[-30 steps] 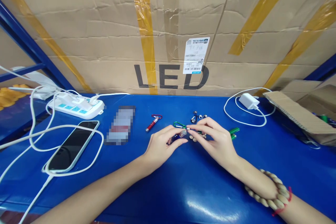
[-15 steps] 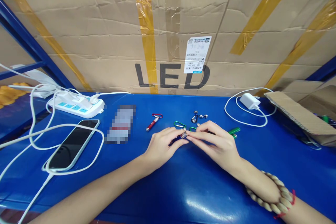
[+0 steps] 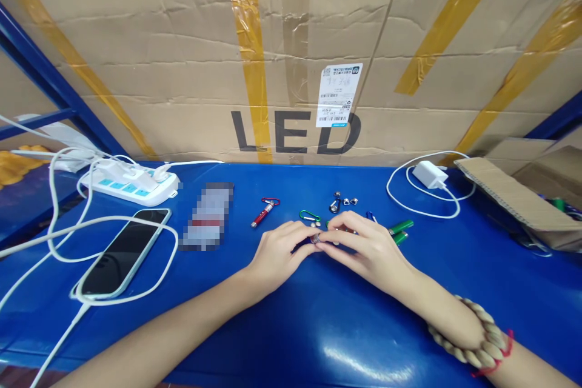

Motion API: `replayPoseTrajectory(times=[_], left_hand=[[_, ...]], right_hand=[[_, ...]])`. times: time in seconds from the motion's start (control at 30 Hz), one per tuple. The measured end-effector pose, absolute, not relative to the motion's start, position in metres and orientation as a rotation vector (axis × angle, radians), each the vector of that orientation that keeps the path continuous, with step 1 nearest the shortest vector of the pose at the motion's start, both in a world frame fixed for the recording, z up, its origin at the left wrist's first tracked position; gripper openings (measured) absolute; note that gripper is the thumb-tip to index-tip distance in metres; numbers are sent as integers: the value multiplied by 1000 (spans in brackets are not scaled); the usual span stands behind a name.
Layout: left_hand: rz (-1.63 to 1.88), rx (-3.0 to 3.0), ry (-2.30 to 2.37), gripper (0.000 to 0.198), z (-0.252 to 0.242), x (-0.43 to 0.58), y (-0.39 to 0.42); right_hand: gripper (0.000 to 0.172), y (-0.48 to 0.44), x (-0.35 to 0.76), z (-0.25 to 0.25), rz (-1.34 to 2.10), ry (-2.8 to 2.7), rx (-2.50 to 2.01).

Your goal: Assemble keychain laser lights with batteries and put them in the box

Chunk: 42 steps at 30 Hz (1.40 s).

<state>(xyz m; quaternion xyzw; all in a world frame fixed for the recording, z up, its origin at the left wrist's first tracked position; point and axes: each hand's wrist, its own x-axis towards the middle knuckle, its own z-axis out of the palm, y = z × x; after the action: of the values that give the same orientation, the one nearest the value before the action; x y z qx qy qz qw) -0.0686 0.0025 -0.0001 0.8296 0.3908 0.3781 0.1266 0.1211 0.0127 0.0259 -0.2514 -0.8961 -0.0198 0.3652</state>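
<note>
Left hand (image 3: 278,250) and right hand (image 3: 376,245) close together, I pinch a small tube (image 3: 316,239) between the fingertips of both, above the blue table (image 3: 282,333). Only its silvery end shows; my fingers hide the rest. Just beyond it lies a green clip (image 3: 310,217). To the left is a red flashlight (image 3: 260,217), and two green tubes (image 3: 402,227) lie side by side near my right hand.

Left grip (image 3: 276,251) and right grip (image 3: 377,248) pinch close together, forearms (image 3: 200,315) slanting inward
</note>
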Motion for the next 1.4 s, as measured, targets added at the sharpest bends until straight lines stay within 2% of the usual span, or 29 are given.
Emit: replayPoseTrajectory(times=[0.1, 0.17, 0.3, 0.43, 0.63, 0.9, 1.1, 1.2, 1.4], left_hand=[[1066, 2391, 1176, 11, 0, -68, 3], [1055, 2364, 1208, 12, 0, -67, 3], [1046, 2314, 1242, 18, 1, -68, 5], [1047, 2283, 1247, 17, 1, -69, 5], [1043, 2278, 1274, 18, 1, -68, 5], [1005, 2288, 1294, 8, 3, -67, 2], [977, 2266, 1305, 8, 5, -67, 0], [955, 2244, 1329, 10, 5, -67, -1], [917, 2266, 1344, 11, 5, -67, -2]], right_hand=[[11, 12, 121, 26, -70, -2325, -660], [11, 12, 121, 25, -37, -2323, -717], [24, 15, 124, 20, -51, -2364, -950], [22, 21, 126, 13, -120, -2471, -1106], [16, 21, 124, 9, -60, -2548, -1040], [13, 20, 122, 10, -10, -2517, -1007], [2, 19, 121, 11, 75, -2445, -1071], [1, 20, 121, 12, 55, -2431, -1067], [11, 19, 120, 15, 125, -2107, -945]])
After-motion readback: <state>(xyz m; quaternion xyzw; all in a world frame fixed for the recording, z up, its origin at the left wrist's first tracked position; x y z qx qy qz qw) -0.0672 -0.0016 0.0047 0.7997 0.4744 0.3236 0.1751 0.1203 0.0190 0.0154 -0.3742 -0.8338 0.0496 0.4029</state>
